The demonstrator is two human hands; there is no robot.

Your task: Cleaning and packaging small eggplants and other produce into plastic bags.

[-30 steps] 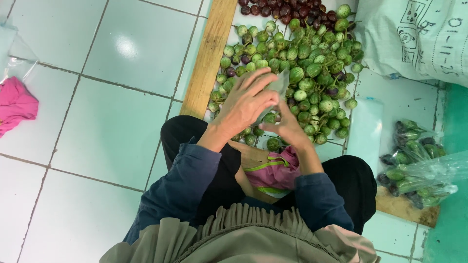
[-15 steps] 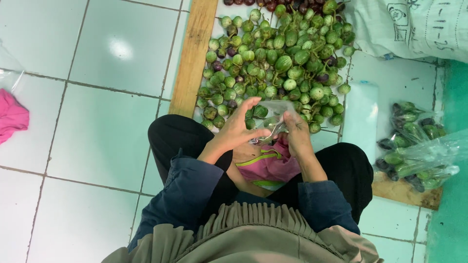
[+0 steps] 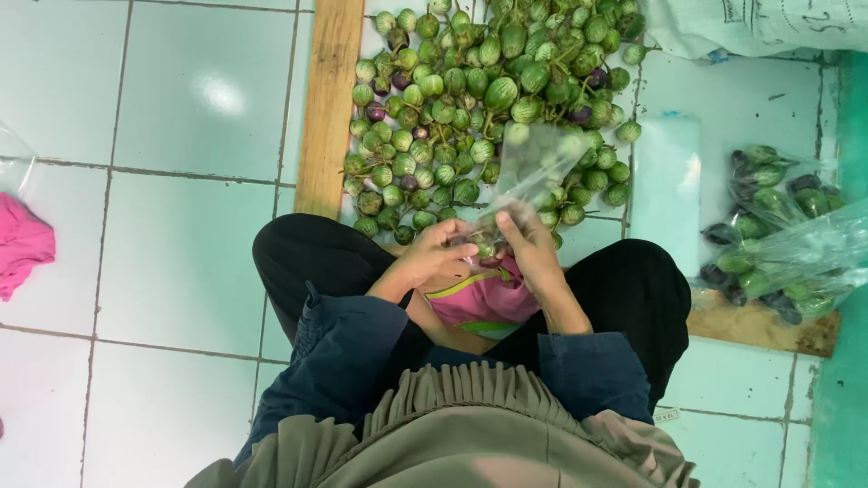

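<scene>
While the fingers of the left hand point(image 3: 432, 256) and the right hand point(image 3: 531, 246) pinch the lower end of a clear plastic bag point(image 3: 529, 176) at the frame's centre, the bag stands up over the pile of small green eggplants point(image 3: 470, 99) in the upper middle. A wooden plank point(image 3: 327, 99) runs beside the pile at its left. Filled bags point(image 3: 778, 230) lie at the right edge, pink cloth point(image 3: 23, 248) at the left edge.
</scene>
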